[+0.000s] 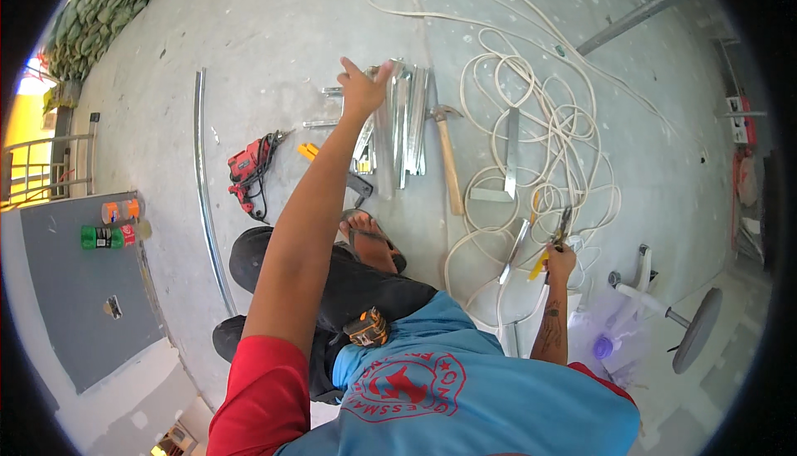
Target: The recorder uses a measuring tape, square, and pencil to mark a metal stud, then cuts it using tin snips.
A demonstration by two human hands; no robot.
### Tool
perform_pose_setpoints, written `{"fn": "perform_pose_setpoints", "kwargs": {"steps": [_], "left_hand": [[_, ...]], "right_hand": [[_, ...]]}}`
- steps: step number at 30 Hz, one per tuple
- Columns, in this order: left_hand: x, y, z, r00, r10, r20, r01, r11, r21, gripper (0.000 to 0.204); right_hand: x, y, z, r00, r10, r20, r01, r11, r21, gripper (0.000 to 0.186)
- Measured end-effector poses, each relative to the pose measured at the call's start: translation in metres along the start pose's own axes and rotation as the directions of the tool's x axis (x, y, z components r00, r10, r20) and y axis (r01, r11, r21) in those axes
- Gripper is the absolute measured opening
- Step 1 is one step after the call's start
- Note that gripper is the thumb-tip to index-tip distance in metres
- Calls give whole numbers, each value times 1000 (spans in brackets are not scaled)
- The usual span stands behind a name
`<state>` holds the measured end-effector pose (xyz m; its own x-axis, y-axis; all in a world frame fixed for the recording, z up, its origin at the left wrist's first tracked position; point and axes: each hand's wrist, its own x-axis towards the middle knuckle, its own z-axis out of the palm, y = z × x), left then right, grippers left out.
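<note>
My left hand (365,91) reaches out over a pile of short shiny metal channels (408,128), fingers spread apart; whether it touches them I cannot tell. At the right, my right hand (561,262) is closed round tin snips (566,224) with yellow handles and dark jaws, low over the coiled cable. A claw hammer (450,161) with a wooden handle lies just right of the channels. Beyond it rests a metal try square (510,153), partly on the white cable (573,116). A loose metal strip (514,253) lies left of the snips.
A red corded drill (251,167) and a long metal track (203,182) lie on the floor to the left. A yellow-and-black tape measure (368,328) is at my waist. A stool (693,331) stands at the lower right, and bottles (101,237) sit on a grey board.
</note>
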<state>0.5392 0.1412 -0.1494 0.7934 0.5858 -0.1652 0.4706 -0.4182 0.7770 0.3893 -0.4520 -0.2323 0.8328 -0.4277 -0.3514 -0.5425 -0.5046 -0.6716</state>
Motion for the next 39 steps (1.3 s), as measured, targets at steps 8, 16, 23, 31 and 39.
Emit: {"fn": "perform_pose_setpoints", "kwargs": {"steps": [8, 16, 23, 31, 39], "left_hand": [[25, -82, -172, 965, 249, 84, -256, 964, 72, 73], [-168, -184, -380, 995, -101, -18, 101, 995, -1, 69], [-293, -349, -443, 988, -55, 141, -73, 645, 761, 65], [-354, -351, -387, 908, -419, 6, 365, 798, 479, 76], [-342, -352, -393, 881, -472, 9, 388, 735, 556, 75]], "right_hand": [[-18, -48, 26, 871, -489, -44, 473, 859, -197, 36], [-147, -63, 110, 919, -123, 376, 259, 906, -335, 21], [-175, -27, 81, 962, -30, 270, 149, 890, -432, 24], [-34, 22, 77, 969, -67, -237, -32, 921, -389, 56], [-37, 30, 117, 992, 65, -104, -116, 780, -615, 98]]}}
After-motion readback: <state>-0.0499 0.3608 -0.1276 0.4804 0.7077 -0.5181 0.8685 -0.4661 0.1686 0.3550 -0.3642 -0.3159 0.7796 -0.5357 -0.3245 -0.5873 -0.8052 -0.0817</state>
